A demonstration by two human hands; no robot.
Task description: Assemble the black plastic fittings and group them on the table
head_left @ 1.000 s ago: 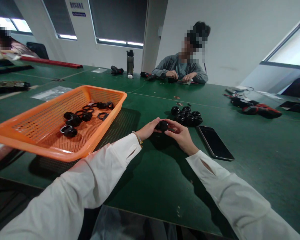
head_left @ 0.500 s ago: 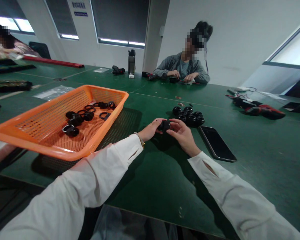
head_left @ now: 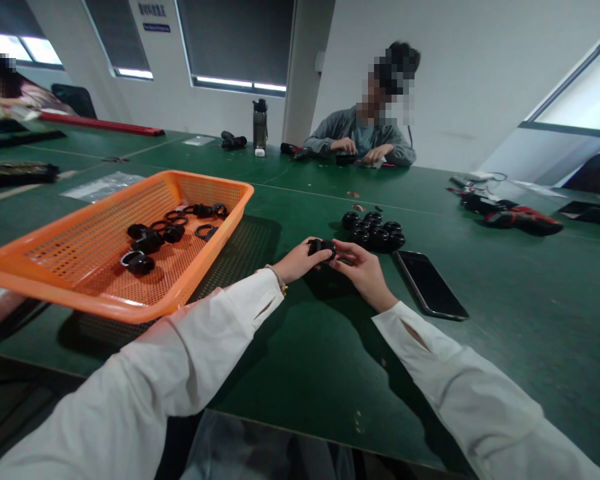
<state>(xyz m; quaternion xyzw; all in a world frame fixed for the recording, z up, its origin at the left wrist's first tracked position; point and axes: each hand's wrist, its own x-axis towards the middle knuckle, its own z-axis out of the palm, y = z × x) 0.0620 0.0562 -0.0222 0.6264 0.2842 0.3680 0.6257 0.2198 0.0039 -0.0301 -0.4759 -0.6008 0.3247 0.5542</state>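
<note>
Bare green counter (head_left: 300, 373) lay open between the near edge and the hands. The left hand (head_left: 297, 261) and right hand (head_left: 361, 270) met above it, each grip closed by the fingertips on one small black part (head_left: 323, 248). An orange basket (head_left: 70, 293) sat well to the left, its near rim overhanging the counter edge. A phone (head_left: 430, 285) lay just right of the right hand. Beyond was a cluster of black parts (head_left: 374, 231), then clear surface up to a seated person (head_left: 363, 137).
</note>
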